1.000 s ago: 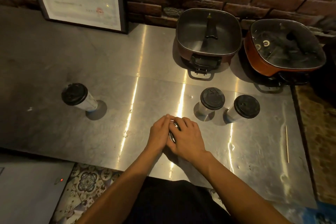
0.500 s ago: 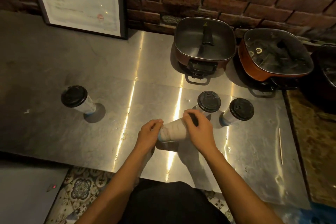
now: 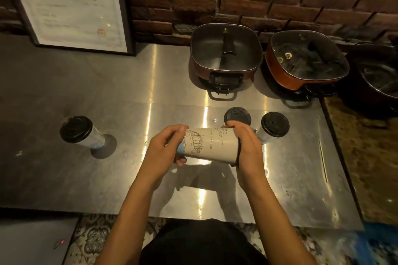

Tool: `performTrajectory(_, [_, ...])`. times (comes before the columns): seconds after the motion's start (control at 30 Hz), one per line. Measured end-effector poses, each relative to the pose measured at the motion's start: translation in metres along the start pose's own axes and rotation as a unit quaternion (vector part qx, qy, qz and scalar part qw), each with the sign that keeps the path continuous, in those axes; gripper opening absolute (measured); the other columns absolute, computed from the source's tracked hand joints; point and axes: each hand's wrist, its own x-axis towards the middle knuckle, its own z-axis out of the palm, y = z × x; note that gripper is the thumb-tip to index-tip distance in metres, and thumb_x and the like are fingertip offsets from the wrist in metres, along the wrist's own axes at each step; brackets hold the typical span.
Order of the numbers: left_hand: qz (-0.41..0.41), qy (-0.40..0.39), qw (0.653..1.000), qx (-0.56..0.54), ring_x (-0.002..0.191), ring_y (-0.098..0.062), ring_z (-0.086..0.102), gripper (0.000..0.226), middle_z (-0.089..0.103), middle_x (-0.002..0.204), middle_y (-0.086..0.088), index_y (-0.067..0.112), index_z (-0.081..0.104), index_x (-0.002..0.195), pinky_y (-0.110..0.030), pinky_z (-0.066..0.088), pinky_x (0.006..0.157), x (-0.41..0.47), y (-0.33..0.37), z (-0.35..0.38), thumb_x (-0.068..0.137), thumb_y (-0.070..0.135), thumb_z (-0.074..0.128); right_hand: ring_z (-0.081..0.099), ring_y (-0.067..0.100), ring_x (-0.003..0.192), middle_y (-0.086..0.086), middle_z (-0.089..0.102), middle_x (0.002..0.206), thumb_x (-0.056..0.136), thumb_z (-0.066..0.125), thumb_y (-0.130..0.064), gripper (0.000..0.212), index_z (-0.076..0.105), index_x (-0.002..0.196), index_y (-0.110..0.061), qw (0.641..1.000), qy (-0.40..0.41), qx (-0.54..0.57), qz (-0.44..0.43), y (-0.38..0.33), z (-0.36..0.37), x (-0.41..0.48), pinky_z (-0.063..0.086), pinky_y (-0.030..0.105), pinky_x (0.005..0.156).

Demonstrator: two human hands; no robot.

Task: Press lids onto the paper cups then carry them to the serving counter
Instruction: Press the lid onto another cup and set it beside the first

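Both hands grip cup (image 3: 210,146) sideways: left hand (image 3: 163,153) base, right hand (image 3: 245,146) lid end.

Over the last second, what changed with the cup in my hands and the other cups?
The paper cup went from upright under both pressing hands to lifted off the steel table and turned sideways. The left hand holds its base, the right hand its lidded end. The three lidded cups, left, middle and right, stayed put.

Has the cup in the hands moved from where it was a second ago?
Yes. The cup stood upright on the table under both hands; now it is lifted and held sideways, base left, its top nearer the two lidded cups behind.
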Motion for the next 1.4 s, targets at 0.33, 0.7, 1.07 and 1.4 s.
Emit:
performTrajectory(0.33, [0.050,-0.066,0.996,-0.012,0.113,-0.014,0.067,0.023,0.070,0.119,0.010,0.022,0.070,0.118,-0.031,0.062,0.080,-0.001,0.002,-0.016,0.096,0.023,0.066,0.069,0.030,0.106,-0.003,0.070,0.104,0.085,0.058,-0.042,0.018,0.075,0.090,-0.042,1.000,0.005,-0.003,0.021,-0.013,0.007,-0.006,0.054,0.032,0.065])
performTrajectory(0.7, [0.049,-0.056,0.997,-0.012,0.111,-0.025,0.068,0.022,0.068,0.122,0.000,0.018,0.071,0.115,-0.033,0.064,0.076,0.002,0.016,-0.016,0.094,0.011,0.066,0.071,0.017,0.095,-0.003,0.069,0.103,0.087,0.059,-0.042,0.019,0.068,0.102,-0.036,1.000,0.001,-0.005,-0.023,-0.024,0.009,-0.011,0.057,0.028,0.061])
performTrajectory(1.07, [0.011,0.000,1.000,-0.028,0.107,-0.024,0.067,0.026,0.067,0.121,0.000,0.017,0.069,0.119,-0.037,0.065,0.077,0.003,0.020,-0.009,0.093,0.019,0.069,0.069,0.015,0.098,-0.007,0.067,0.108,0.086,0.057,-0.044,0.029,0.066,0.113,-0.038,0.999,0.002,-0.001,-0.042,-0.022,0.009,-0.016,0.057,0.024,0.063])
performTrajectory(1.4, [-0.012,-0.013,0.999,-0.037,0.090,-0.024,0.074,0.029,0.067,0.120,-0.006,0.022,0.068,0.121,-0.037,0.064,0.068,0.002,0.024,-0.009,0.093,0.027,0.069,0.066,0.018,0.105,-0.011,0.063,0.114,0.085,0.055,-0.048,0.031,0.063,0.115,-0.043,0.999,0.022,-0.006,-0.036,-0.023,0.009,-0.014,0.059,0.027,0.071])
